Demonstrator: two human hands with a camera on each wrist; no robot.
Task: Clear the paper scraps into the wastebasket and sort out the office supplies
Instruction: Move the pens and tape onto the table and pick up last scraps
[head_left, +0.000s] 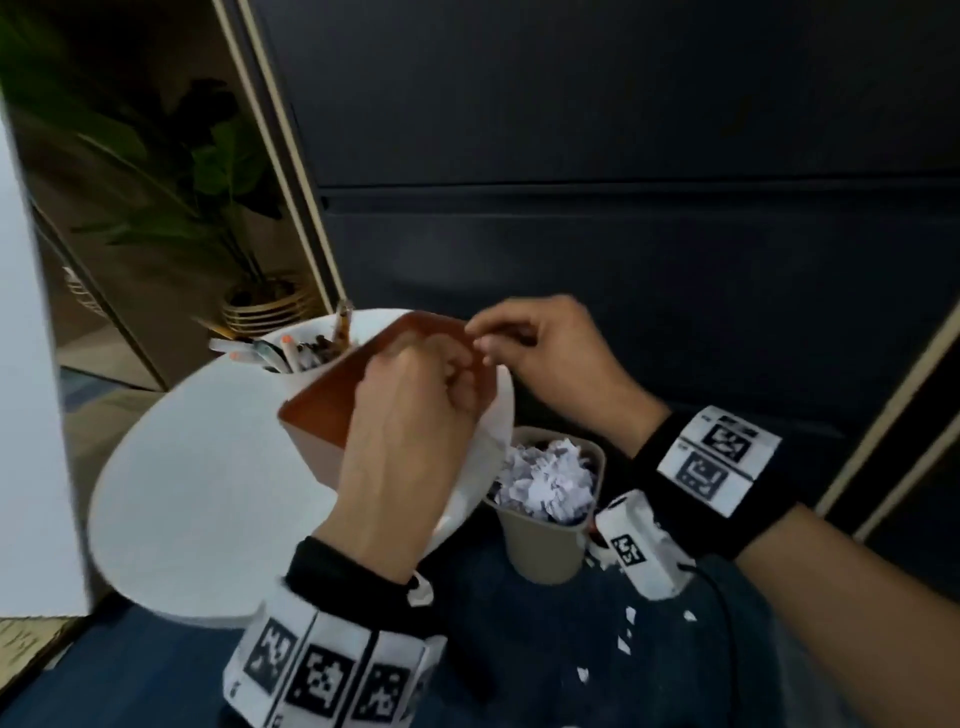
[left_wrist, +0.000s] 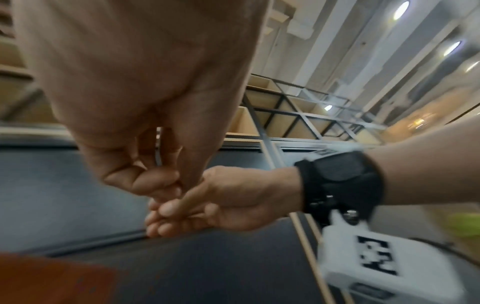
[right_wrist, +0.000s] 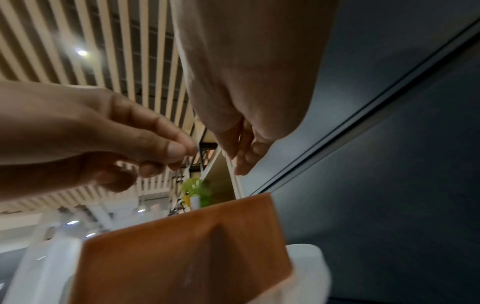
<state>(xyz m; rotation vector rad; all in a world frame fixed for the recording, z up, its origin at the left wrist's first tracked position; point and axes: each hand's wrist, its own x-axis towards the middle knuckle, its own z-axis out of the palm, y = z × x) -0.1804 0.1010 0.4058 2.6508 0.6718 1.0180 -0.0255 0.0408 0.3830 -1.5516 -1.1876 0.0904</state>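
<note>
**Op A:** Entry, head view. I log the beige plastic wastebasket (head_left: 543, 540) on the dark blue floor, just beside the round white table (head_left: 197, 499) at its right edge. It is filled to the rim with crumpled white paper scraps (head_left: 548, 475). A few small white paper bits (head_left: 626, 631) lie loose on the floor near its base.

**Op B:** I confirm. On the table I see an orange-lined, pale-sided open box (head_left: 332, 400), tilted. Behind it stands a white pen holder (head_left: 291, 353) packed with pens and pencils.

**Op A:** Hands?

**Op B:** The left hand (head_left: 410, 410) is over the box, fingers curled in and bunched at the tips. The right hand (head_left: 545, 353) meets it from the right, thumb and forefinger pressed together close to the left fingertips. In the left wrist view the fingers (left_wrist: 166, 209) of the two hands touch. I cannot tell what is pinched between them, if anything; it is blurred and too small.

**Op A:** Right wrist view agrees: both sets of fingertips drawn together above the orange box (right_wrist: 182, 257), nothing legible in them.

**Op B:** Surroundings: dark cabinet fronts (head_left: 623, 156) behind, a green potted plant (head_left: 208, 171) at left. Both wrists carry black straps with printed marker tags.
</note>
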